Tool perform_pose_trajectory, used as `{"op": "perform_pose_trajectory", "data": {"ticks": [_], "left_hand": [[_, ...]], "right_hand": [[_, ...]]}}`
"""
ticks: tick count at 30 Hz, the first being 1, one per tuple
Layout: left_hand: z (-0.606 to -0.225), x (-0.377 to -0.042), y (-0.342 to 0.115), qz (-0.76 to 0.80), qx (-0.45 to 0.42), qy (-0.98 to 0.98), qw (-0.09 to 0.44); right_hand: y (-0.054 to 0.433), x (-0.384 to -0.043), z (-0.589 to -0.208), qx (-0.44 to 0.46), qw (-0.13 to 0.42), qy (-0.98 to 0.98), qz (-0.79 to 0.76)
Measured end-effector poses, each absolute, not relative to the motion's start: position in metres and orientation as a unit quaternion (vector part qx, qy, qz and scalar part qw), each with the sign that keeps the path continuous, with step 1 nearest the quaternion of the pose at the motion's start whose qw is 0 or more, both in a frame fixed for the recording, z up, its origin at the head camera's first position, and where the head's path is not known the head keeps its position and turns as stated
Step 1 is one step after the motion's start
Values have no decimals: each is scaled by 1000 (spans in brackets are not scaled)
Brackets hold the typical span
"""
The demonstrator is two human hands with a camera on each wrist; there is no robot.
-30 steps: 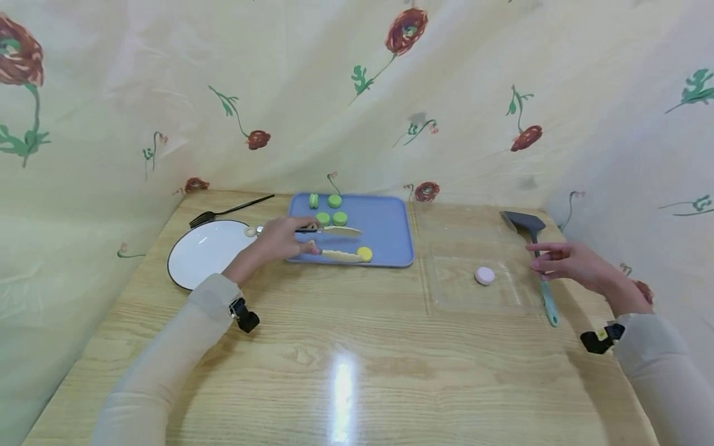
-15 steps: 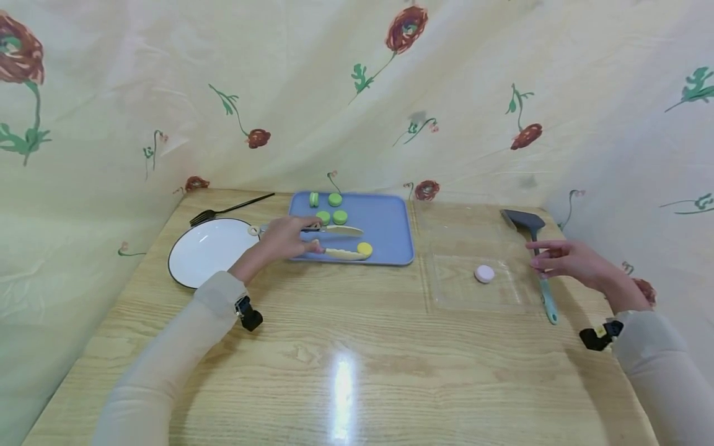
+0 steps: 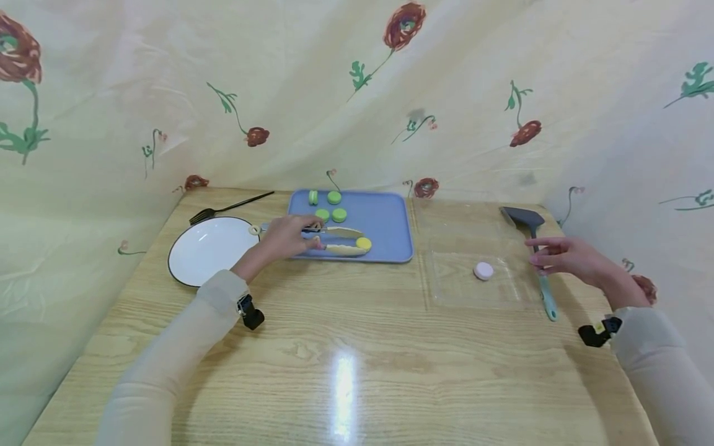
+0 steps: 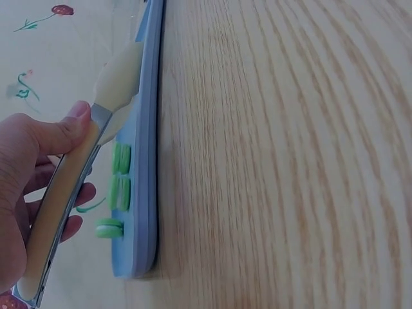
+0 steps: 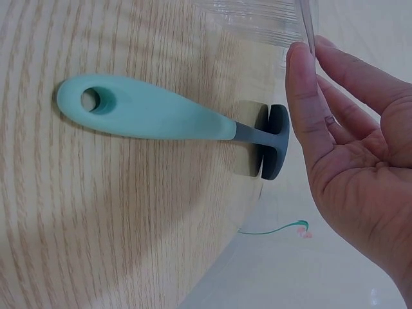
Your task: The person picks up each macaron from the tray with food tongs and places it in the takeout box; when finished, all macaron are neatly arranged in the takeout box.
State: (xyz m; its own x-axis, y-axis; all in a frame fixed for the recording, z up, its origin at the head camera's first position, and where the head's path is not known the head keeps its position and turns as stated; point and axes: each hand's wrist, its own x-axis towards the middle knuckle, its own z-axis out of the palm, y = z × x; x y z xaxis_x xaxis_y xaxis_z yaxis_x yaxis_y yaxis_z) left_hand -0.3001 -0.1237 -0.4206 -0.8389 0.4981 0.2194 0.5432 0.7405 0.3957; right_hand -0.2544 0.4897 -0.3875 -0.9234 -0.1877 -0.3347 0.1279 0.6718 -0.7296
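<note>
My left hand (image 3: 286, 238) grips a pair of tongs (image 3: 347, 250) with pale tips, thumb on one arm and fingers on the other. The tips reach over the blue tray (image 3: 393, 226), one on either side of a yellow macaron (image 3: 364, 243), the near tip right at it. Several green macarons (image 3: 339, 215) lie farther back on the tray. At the right, my right hand (image 3: 574, 263) pinches the edge of a clear plastic box (image 5: 257, 19) between thumb and fingers, best seen in the right wrist view. A pale pink macaron (image 3: 483, 271) sits inside the box.
A spatula (image 5: 154, 111) with a mint handle and dark head lies beside the box, under my right hand. On the left are a white dish (image 3: 207, 253) with a dark rim and a black fork (image 3: 204, 215). A flowered curtain (image 3: 312, 93) hangs behind the table.
The tongs have moved slightly right and their tips have come closer together around the yellow macaron, which has shifted slightly toward the back. My right hand stays at the box edge.
</note>
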Motion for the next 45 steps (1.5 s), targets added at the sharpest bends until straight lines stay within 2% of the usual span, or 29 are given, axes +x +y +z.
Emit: {"op": "perform_pose_trajectory", "data": {"ticks": [12, 19, 38, 45], "left_hand": [[-425, -301, -121, -235, -264, -934, 55], [-425, -299, -122, -245, -265, -929, 78], [-405, -296, -113, -292, -272, -911, 102], [-396, -298, -97, -284, -299, -903, 117]], "right_hand": [[492, -257, -390, -12, 190, 892, -410], [493, -258, -391, -14, 191, 891, -411], [491, -254, -390, -25, 183, 894, -409], [493, -255, -391, -26, 182, 894, -408]]}}
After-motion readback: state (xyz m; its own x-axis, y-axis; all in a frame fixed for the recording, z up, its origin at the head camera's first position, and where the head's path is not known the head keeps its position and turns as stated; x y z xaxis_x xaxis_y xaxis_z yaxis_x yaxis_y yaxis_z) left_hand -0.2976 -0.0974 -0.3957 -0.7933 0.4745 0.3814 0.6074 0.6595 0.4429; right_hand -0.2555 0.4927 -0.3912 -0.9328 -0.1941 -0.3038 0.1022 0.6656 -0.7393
